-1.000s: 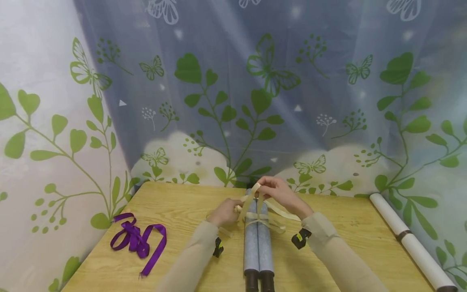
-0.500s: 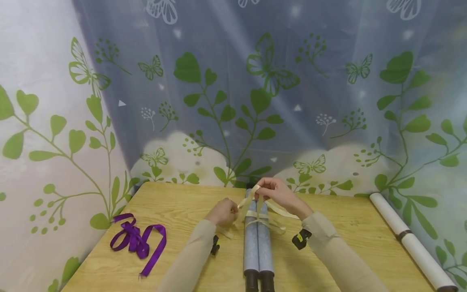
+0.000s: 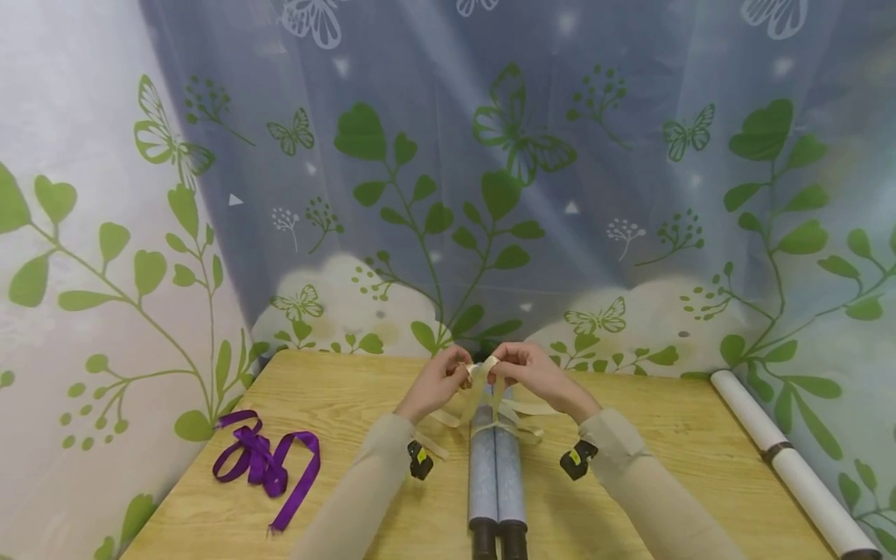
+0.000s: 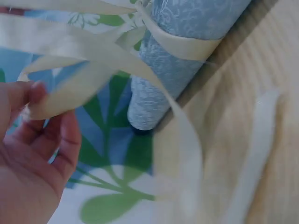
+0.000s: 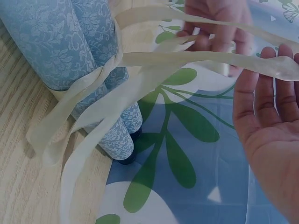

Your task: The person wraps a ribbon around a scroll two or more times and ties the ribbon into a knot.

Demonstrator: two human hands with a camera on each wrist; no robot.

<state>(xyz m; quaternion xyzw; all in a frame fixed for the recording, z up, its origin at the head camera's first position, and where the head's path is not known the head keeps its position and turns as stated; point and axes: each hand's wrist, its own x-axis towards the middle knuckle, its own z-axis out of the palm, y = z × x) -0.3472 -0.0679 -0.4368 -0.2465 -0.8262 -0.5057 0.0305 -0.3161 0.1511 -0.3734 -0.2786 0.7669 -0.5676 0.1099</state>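
Two blue patterned scrolls point(image 3: 483, 478) with dark end knobs lie side by side on the table. A cream ribbon point(image 4: 191, 47) goes round them, and its loose lengths rise towards both hands. My left hand point(image 3: 435, 383) pinches a strip of this ribbon between thumb and fingers above the far end of the scrolls. Close to it on the right, my right hand point(image 3: 537, 375) holds up a ribbon loop between its fingertips. In the right wrist view, the ribbon runs taut from the scrolls to the right hand point(image 5: 273, 112). Other ribbon tails hang over the scrolls' sides.
A crumpled purple ribbon point(image 3: 262, 467) lies on the left of the wooden table point(image 3: 350, 389). Along the right edge rests a white scroll point(image 3: 791, 459) with a dark band. A patterned curtain point(image 3: 434, 194) hangs behind the table's far edge.
My left hand has moved up and right from beside the scrolls to near the right hand, with a ribbon strip in its fingers. The right hand has stayed almost still, holding the loop.
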